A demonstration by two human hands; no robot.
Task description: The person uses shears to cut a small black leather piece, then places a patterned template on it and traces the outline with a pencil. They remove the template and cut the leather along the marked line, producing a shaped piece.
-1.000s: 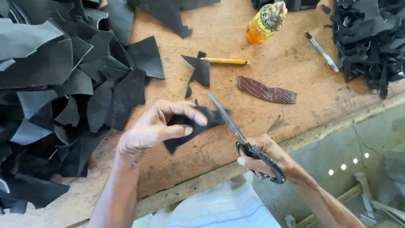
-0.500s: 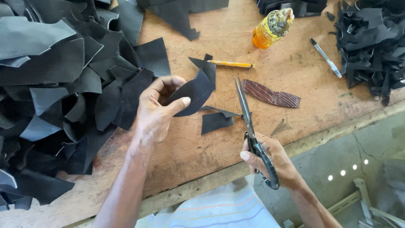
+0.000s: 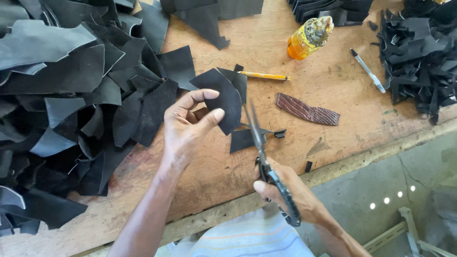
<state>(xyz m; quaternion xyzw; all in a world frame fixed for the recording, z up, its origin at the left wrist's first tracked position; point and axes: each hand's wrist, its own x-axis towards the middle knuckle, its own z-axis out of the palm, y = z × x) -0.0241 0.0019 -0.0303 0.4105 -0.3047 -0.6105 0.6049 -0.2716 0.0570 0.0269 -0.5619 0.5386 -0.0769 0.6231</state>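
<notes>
My left hand [image 3: 188, 126] holds a curved black leather piece [image 3: 223, 97] up above the wooden table [image 3: 266, 57], thumb and fingers pinching its left edge. My right hand [image 3: 295, 195] grips black-handled scissors [image 3: 262, 147] near the table's front edge. The blades point up and away, their tips just right of the held piece. A small black offcut [image 3: 243, 140] lies on the table under the blades.
A big heap of black leather pieces [image 3: 62, 95] covers the left of the table, another pile [image 3: 419, 52] sits at the far right. A brown textured strip [image 3: 307, 109], a yellow pencil [image 3: 264, 75], a pen [image 3: 367, 70] and an orange bottle [image 3: 307, 39] lie beyond.
My left hand lifted a black piece off the table and turned it upright. The scissors swung from lying diagonally left to pointing almost straight away, beside the piece.
</notes>
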